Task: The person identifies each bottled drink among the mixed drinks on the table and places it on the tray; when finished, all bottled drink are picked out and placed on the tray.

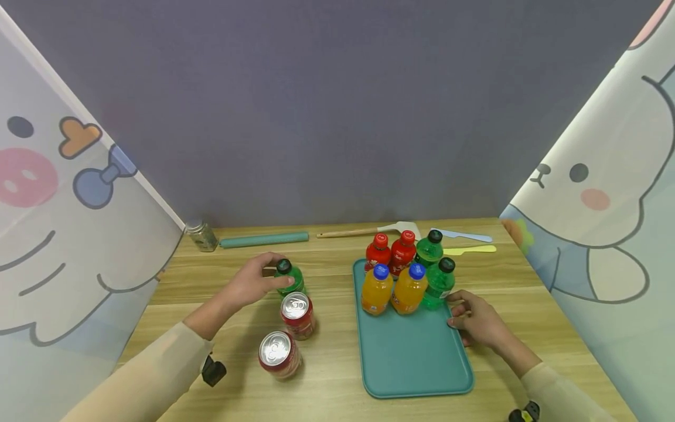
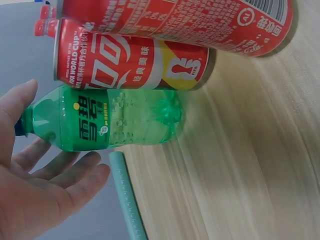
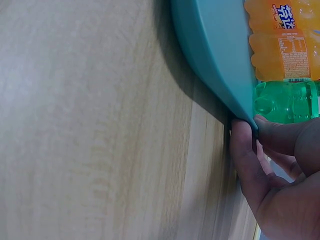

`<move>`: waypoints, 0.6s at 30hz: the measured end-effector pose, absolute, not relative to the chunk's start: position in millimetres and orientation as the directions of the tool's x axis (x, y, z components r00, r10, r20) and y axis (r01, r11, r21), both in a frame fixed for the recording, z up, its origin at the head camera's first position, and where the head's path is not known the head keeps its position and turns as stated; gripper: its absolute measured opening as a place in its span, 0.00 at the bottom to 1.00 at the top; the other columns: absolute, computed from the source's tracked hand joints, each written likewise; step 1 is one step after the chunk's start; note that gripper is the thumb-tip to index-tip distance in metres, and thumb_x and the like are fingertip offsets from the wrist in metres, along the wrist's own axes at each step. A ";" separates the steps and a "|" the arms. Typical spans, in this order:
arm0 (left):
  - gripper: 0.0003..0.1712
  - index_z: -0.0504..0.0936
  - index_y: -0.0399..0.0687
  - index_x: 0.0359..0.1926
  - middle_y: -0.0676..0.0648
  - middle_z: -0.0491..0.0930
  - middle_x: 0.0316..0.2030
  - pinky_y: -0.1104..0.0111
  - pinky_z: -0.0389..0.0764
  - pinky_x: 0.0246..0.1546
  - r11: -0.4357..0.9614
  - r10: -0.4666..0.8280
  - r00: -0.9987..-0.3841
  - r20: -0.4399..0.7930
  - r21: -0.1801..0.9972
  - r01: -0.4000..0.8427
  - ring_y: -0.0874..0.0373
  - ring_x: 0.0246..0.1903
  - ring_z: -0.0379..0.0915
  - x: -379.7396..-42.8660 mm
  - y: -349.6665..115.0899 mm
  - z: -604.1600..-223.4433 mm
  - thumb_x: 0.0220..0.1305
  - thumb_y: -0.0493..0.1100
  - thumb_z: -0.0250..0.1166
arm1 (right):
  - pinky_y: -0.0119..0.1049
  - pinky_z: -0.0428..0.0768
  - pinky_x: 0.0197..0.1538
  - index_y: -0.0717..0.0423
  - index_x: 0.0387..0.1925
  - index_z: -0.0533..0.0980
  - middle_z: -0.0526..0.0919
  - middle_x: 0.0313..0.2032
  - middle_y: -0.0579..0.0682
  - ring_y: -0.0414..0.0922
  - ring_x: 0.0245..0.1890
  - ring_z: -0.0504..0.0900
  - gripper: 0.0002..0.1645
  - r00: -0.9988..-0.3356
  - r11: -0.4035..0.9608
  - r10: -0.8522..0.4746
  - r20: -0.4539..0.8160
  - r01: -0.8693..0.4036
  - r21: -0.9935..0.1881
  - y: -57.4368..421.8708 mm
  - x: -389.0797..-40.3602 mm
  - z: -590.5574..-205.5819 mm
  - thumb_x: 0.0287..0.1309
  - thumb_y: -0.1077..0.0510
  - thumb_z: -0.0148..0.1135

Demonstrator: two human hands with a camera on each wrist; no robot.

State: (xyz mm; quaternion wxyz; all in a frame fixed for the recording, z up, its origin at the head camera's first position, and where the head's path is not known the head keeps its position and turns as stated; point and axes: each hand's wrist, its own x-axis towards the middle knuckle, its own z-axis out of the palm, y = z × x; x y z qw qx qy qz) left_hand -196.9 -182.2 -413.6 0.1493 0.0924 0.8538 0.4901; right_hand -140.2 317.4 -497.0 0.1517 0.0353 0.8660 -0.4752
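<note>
My left hand (image 1: 256, 281) is around the upper part of a green soda bottle (image 2: 120, 119) with a black cap, standing on the table. In the left wrist view, the thumb lies by the bottle's neck and the fingers spread on the other side, some clear of it. Firm contact is not visible. Two red soda cans (image 1: 298, 316) stand just in front of this bottle. My right hand (image 1: 477, 319) pinches the right rim of a teal tray (image 1: 411, 363) between thumb and fingers. At the tray's back stand two orange soda bottles (image 1: 377, 290), two red bottles (image 1: 403, 253) and two green bottles (image 1: 439, 282).
Along the table's back edge lie a teal bar (image 1: 263, 240), a spatula (image 1: 350, 232) with a wooden handle, a blue knife (image 1: 464, 235) and a yellow knife (image 1: 471, 249). A small glass jar (image 1: 201, 235) stands at the back left. Partition walls enclose the table (image 1: 327, 387).
</note>
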 end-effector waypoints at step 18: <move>0.26 0.79 0.36 0.57 0.36 0.79 0.54 0.57 0.88 0.46 0.493 0.262 -0.959 -0.111 0.869 0.034 0.33 0.56 0.80 -200.0 -179.8 -424.1 0.63 0.45 0.75 | 0.44 0.85 0.23 0.67 0.64 0.68 0.78 0.41 0.61 0.48 0.29 0.80 0.30 -0.952 0.563 -0.075 -0.296 0.204 -0.801 316.8 -139.5 -495.4 0.61 0.70 0.68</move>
